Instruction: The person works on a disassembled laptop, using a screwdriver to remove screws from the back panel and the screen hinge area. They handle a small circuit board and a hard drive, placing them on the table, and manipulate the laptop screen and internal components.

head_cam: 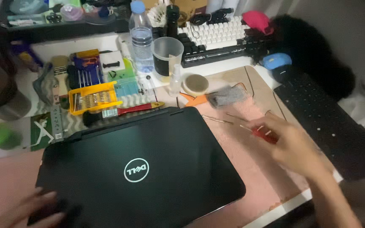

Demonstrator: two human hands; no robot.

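The left hand (43, 207) lies flat, open, steadying the closed black laptop (142, 169) while the right hand (290, 145) grips a red-handled screwdriver (263, 133)

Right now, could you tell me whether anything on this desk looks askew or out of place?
The closed black laptop lies skewed on the pink mat, its near corner past the edge. Nothing looks spilled or damaged.

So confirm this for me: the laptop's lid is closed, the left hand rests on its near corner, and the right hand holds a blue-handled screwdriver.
Not quite. The head view shows the screwdriver in the right hand has a red handle, not blue. The laptop is closed, with the left hand on its near corner.
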